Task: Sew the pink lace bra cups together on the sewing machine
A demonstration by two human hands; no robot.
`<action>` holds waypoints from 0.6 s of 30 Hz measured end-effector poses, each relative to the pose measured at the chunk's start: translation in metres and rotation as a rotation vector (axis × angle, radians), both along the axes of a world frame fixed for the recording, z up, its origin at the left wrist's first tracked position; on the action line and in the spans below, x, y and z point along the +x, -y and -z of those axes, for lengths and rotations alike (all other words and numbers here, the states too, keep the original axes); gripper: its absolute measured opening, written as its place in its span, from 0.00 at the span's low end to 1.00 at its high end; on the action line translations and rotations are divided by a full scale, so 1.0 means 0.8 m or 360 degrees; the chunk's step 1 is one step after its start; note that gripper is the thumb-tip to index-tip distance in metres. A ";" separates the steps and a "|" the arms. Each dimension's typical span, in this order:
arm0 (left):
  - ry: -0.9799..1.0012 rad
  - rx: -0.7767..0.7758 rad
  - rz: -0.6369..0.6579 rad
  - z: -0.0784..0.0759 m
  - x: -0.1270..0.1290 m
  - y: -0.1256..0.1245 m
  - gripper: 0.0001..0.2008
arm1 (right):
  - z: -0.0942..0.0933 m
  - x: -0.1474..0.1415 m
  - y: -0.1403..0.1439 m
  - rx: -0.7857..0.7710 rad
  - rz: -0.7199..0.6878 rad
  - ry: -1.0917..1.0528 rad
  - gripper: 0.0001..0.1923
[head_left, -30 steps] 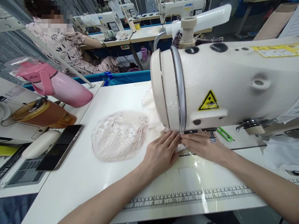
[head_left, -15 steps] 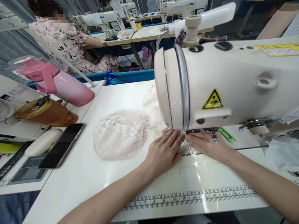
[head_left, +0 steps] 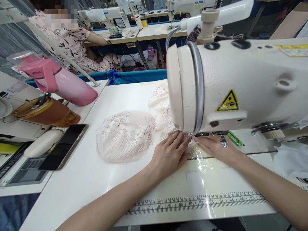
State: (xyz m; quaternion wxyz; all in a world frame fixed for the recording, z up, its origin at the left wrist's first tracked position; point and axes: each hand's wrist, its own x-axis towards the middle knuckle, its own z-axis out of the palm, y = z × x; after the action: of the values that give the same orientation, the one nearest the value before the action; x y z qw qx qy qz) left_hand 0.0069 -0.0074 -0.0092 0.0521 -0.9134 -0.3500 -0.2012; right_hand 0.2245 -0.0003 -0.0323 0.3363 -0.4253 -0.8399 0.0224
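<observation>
My left hand (head_left: pixel 169 152) lies flat on white lace fabric (head_left: pixel 163 110), just left of the presser-foot area of the sewing machine (head_left: pixel 211 86). Its fingers are stretched forward, thumb side towards the needle. From the right, my right hand (head_left: pixel 218 147) reaches under the machine head, fingers extended and resting at the edge of the same lace; their tips are partly hidden. The needle itself is covered by the machine head. To the left of my left hand rests a separate rounded piece of sheer white lace (head_left: pixel 125 138) with loose dark-red threads.
A green thread snipper (head_left: pixel 235 138) lies right of my right hand. Leftward are a phone (head_left: pixel 64 147), a pink bottle (head_left: pixel 69 86) and an amber cup (head_left: pixel 45 110). A printed ruler (head_left: pixel 192 202) runs along the front edge. Another person (head_left: pixel 69 41) sits beyond the table.
The view has shifted slightly, so the machine appears a little further right. Both hands keep nearly the same place on the lace, and the loose lace piece has not moved.
</observation>
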 end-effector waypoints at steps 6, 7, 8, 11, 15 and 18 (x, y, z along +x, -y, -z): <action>-0.0037 0.0090 0.0221 0.004 -0.006 -0.005 0.16 | 0.004 -0.002 0.002 0.0136 0.0067 0.0176 0.14; -0.0044 0.0075 0.0224 0.003 -0.008 -0.006 0.16 | 0.003 -0.002 0.002 0.0156 0.0065 0.0211 0.14; -0.0043 0.0054 0.0220 0.002 -0.010 -0.006 0.16 | 0.002 -0.002 0.003 0.0177 0.0055 0.0245 0.14; -0.0021 -0.0012 0.0212 -0.002 -0.016 -0.009 0.17 | -0.002 -0.002 0.006 0.0251 0.0017 0.0445 0.17; -0.0019 -0.0016 0.0213 -0.006 -0.021 -0.014 0.17 | -0.007 -0.008 0.010 0.0352 -0.0033 0.0708 0.19; -0.0030 0.0014 0.0218 -0.006 -0.022 -0.016 0.17 | -0.013 -0.015 0.011 0.0373 -0.0105 0.0719 0.16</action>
State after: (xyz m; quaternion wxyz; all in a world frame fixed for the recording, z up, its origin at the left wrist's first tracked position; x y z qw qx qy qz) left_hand -0.0107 0.0053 -0.0048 0.0457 -0.9367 -0.2854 -0.1974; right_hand 0.2121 -0.0088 -0.0222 0.1863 -0.3501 -0.9040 -0.1597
